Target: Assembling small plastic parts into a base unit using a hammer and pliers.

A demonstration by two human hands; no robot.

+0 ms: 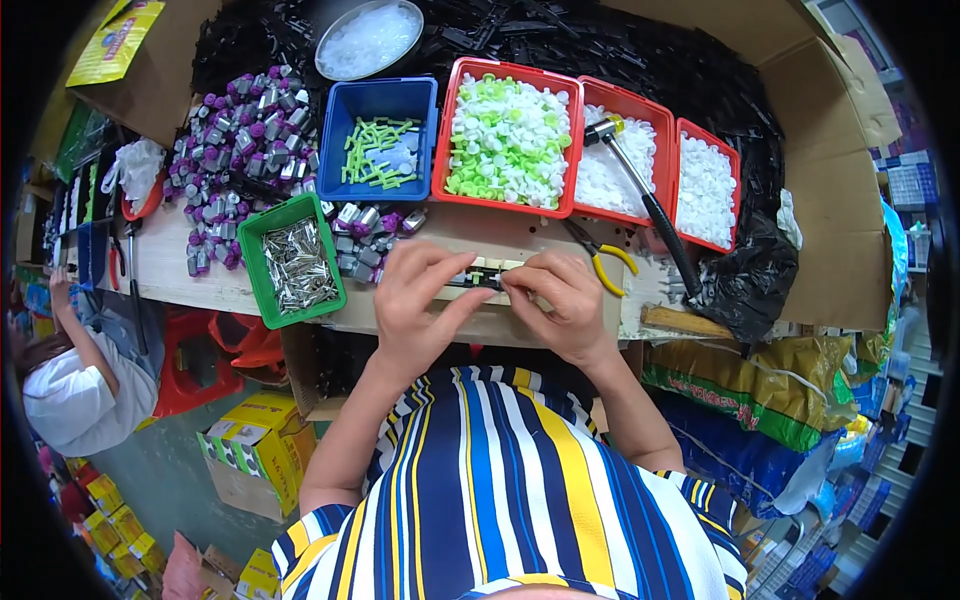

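Close in front of my chest, a small black plastic assembly (483, 277) with a light green and white piece in it rests at a beige block on the bench edge. My left hand (415, 298) grips its left end between thumb and forefinger. At the other end my right hand (557, 303) is pinched, its fingertips touching the assembly; what they hold is too small to make out. Just beyond my right hand lie pliers (607, 262) with yellow handles. Left of my left hand stands a green bin (247, 262) of small metal pins.
Behind are a blue bin (326, 140) of green parts and red bins (578, 130) of white and green caps. A hammer (645, 190) leans across one. Grey-purple parts (240, 150) heap at left, black parts (600, 45) behind. Another person (90, 390) sits at left.
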